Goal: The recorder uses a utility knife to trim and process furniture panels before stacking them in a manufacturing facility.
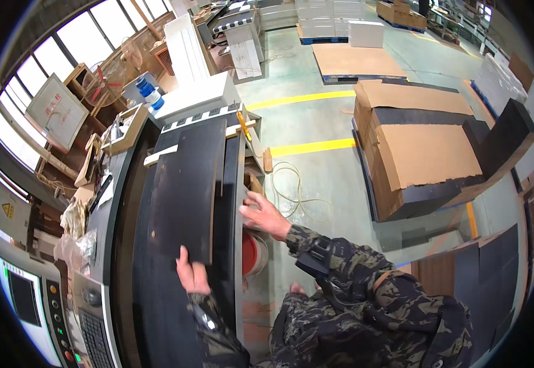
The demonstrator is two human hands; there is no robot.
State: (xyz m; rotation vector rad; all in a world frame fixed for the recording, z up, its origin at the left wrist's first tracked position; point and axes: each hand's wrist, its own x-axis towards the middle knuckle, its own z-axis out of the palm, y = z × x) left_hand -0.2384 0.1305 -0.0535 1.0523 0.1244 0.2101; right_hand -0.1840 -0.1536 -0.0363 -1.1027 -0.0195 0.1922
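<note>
A long dark panel [187, 190] lies lengthwise on the black worktop of the bench [175, 319], on top of another dark board [231, 172]. My left hand [192, 274] is at the panel's near end with its fingers stretched out, one lying over the panel's edge; whether it presses on the panel I cannot tell. Just past the bench's right edge, my right hand [266, 216] is open with its fingers apart and holds nothing. A pale strip [160, 155] sticks out from the panel's left side.
On the left stand a control console [25, 294], a keyboard [96, 340] and a mouse [91, 297]. A yellow-handled tool [244, 125] lies at the bench's far end. Beside the bench are a red bucket [253, 253] and a looped hose [297, 199]. Cardboard-covered dark panels [426, 153] are stacked to the right.
</note>
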